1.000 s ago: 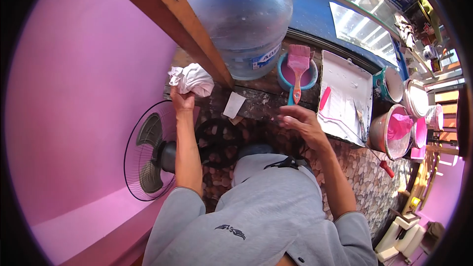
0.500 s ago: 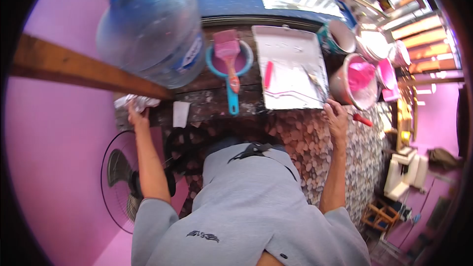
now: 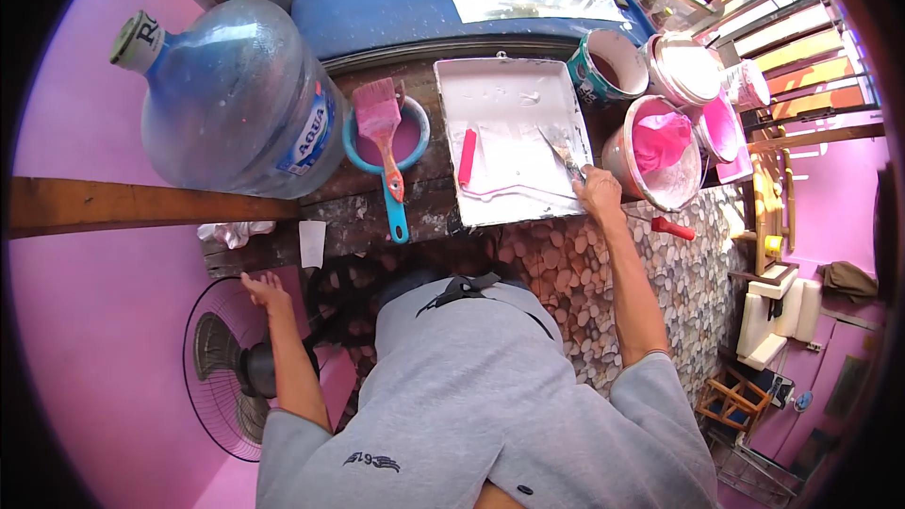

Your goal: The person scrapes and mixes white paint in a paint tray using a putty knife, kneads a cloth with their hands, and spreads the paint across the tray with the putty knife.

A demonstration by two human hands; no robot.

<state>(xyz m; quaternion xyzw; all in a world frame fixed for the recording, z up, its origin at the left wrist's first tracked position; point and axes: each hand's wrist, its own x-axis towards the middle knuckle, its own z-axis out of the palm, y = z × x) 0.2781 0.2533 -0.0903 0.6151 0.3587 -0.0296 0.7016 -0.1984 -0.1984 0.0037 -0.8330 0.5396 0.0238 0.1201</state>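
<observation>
The right hand (image 3: 599,190) is mostly closed, fingers curled on the handle of the scraper (image 3: 560,151), whose blade lies over the paint tray (image 3: 509,104) near its right edge. The left hand (image 3: 269,292) is loosely open and empty, just below the crumpled cloth (image 3: 236,233) at the left end of the surface (image 3: 358,210). A wooden beam (image 3: 141,205) crosses in front of that end (partly hiding the water jug (image 3: 236,94)). The brush (image 3: 379,132) rests across the blue bowl (image 3: 421,146). A second ago, the left hand held the cloth and the right was empty.
</observation>
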